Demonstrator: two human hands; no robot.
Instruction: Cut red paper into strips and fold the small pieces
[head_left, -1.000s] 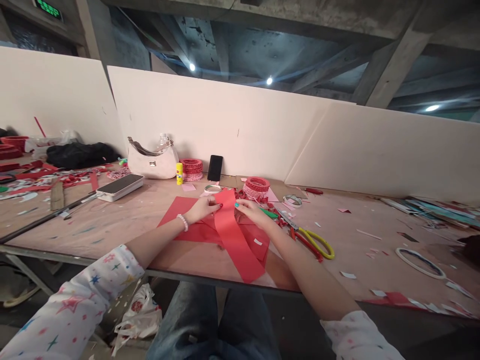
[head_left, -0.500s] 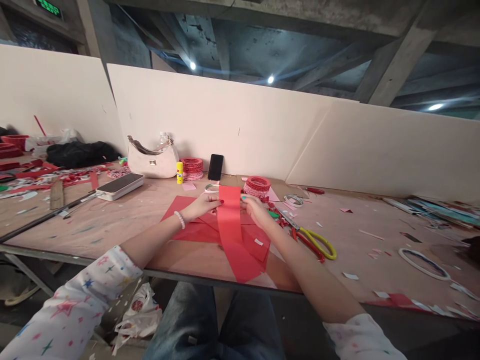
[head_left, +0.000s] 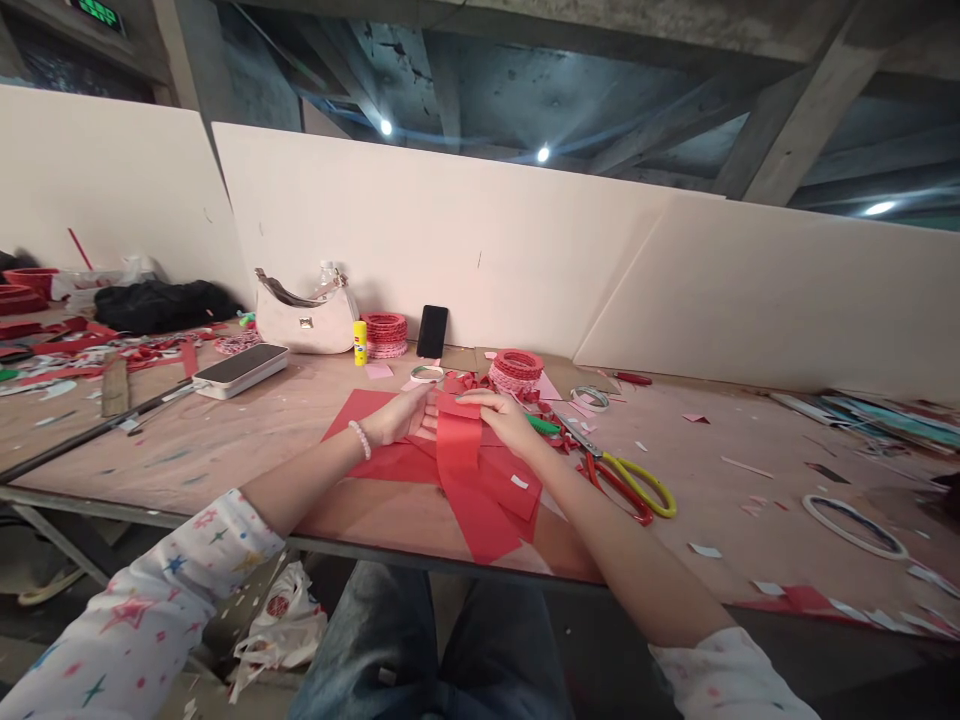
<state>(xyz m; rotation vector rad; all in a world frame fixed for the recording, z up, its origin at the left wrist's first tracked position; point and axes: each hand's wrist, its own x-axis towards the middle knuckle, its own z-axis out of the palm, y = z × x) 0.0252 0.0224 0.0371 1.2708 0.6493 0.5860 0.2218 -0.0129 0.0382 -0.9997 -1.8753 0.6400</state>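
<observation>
A long red paper strip runs from my hands toward the table's front edge, over larger red paper sheets. My left hand pinches the strip's far end from the left. My right hand holds the same end from the right, fingers curled over a fold at the top. The two hands almost touch each other. Yellow-handled scissors lie just right of my right forearm, with red-handled scissors beside them.
A white handbag, a yellow glue stick, a black phone and stacks of red paper rings stand along the back wall. A tape ring lies far right. Paper scraps litter the plywood table.
The strip's far end, held upright half a second ago, has been folded down toward me. Both hands have drawn closer together on it.
</observation>
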